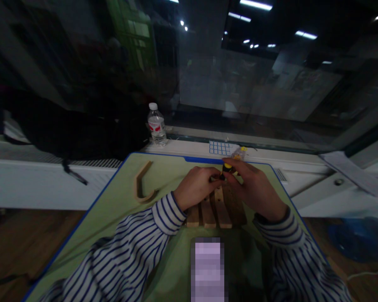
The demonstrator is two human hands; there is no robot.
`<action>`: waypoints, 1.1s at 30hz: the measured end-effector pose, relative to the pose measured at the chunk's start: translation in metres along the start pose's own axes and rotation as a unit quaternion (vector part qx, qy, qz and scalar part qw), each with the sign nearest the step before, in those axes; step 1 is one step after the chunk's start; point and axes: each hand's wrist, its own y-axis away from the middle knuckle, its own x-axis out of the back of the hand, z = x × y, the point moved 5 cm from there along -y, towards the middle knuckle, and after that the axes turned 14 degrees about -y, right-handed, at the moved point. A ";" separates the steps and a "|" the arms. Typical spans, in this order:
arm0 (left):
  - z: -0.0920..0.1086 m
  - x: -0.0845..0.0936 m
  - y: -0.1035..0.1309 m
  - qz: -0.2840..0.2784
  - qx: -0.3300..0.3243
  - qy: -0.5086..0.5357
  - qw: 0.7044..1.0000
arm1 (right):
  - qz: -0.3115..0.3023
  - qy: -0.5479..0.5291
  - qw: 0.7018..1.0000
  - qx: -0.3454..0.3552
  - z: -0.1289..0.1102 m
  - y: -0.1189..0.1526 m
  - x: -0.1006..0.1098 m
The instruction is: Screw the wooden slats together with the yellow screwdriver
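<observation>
Tool with a yellow and black handle, perhaps a small screwdriver, stands nearly upright over the far ends of some wooden slats near the far edge of a green table; the right hand pinches its handle between thumb and fingertips, a grip that seems chosen for fine turning rather than force; the left hand is curled, its fingertips gathered at the tool's lower end, probably to steady that spot, though I cannot tell whether they pinch anything; both wrists, in striped sleeves, come in from either side, which leaves the slats' near ends visible between them; these lie side by side with narrow gaps, small dark holes showing in their upper parts; to the left, apart from the hands, a bent wooden strip rests on the table, perhaps set aside to leave working room; nearest the wearer is a pixelated phone, seemingly placed where its screen can be seen; beyond the table's blue edge, the sill holds a water bottle, a blue-gridded sheet and a small clear packet; a black bag slumps at left; behind everything, a dark window reflects ceiling lights.
</observation>
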 end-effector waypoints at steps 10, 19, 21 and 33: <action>-0.001 -0.002 0.000 -0.003 -0.008 0.024 1.000 | 0.015 -0.004 1.000 -0.003 0.000 0.001 0.000; -0.001 -0.003 -0.001 -0.011 -0.002 0.034 0.999 | 0.030 -0.001 1.000 0.001 0.001 0.000 0.000; -0.002 -0.003 0.000 -0.009 0.002 0.034 0.999 | 0.033 -0.002 0.999 0.004 0.001 0.000 0.000; 0.002 0.000 0.000 -0.004 0.001 0.005 1.000 | 0.027 0.004 1.000 -0.009 -0.001 -0.001 0.001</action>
